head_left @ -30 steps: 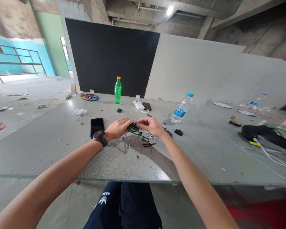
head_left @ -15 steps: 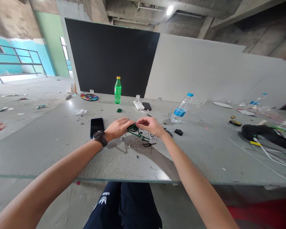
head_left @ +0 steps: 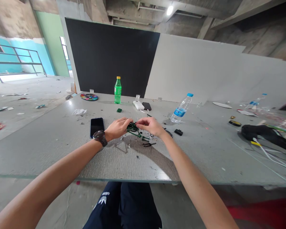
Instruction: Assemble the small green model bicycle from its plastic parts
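A tangled dark green and black piece (head_left: 132, 127) lies between my two hands over the table, with thin green strands running down to its right. My left hand (head_left: 119, 128), with a watch on the wrist, has its fingers closed on the left side of the piece. From the right, my right hand (head_left: 150, 125) pinches at its upper right edge. Small silvery bits (head_left: 152, 136) are scattered just below my right hand. Thin black pieces (head_left: 149, 144) lie nearer the table's front edge. What exactly sits between the fingertips is too small to make out.
A phone (head_left: 96, 126) lies beside my left wrist. Behind stand a green bottle (head_left: 118, 92) and a tilted water bottle (head_left: 180, 110). A white power bank (head_left: 138, 105), a paint palette (head_left: 89, 97), a black block (head_left: 178, 132) and a black object with cables (head_left: 257, 131) rest on the table (head_left: 62, 159).
The fingers of my left hand have shifted slightly, so more of the green piece shows between the hands. My right hand stays almost in the same place.
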Demonstrator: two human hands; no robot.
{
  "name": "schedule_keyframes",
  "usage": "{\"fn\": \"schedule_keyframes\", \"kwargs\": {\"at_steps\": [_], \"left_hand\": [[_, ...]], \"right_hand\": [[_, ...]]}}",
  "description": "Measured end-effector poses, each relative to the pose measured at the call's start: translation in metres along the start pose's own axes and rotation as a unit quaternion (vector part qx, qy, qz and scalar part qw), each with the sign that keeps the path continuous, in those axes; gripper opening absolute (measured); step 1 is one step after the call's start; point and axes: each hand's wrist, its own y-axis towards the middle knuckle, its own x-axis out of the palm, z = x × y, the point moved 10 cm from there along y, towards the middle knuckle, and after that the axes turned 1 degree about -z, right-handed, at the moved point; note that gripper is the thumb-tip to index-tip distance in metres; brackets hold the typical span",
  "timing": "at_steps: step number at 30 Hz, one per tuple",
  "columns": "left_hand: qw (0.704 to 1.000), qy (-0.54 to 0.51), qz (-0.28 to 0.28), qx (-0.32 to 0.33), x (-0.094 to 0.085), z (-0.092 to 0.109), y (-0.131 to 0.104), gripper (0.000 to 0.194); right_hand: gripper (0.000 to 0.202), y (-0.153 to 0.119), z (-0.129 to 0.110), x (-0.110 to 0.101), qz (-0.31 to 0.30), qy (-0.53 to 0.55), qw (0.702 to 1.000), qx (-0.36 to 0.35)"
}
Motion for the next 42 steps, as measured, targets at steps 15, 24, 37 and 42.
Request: {"fn": "schedule_keyframes", "kwargs": {"at_steps": [15,24,37,42], "left_hand": [[0.999,0.036,0.003,0.023,0.000,0.004,0.001,0.029],[0.999,0.035,-0.003,0.022,0.001,0.004,0.001,0.034],[0.996,0.063,0.004,0.059,-0.001,0.013,0.002,0.022],[0.994,0.081,0.012,0.068,-0.003,0.015,0.001,0.026]], "right_hand": [[0.028,-0.002,-0.004,0.002,-0.005,-0.007,1.000,0.002],[0.028,-0.002,-0.004,0.003,-0.007,-0.007,1.000,0.002],[0.034,-0.003,-0.005,0.003,-0.002,-0.019,1.000,-0.003],[0.034,-0.004,-0.006,0.005,-0.007,-0.014,1.000,-0.004]]}}
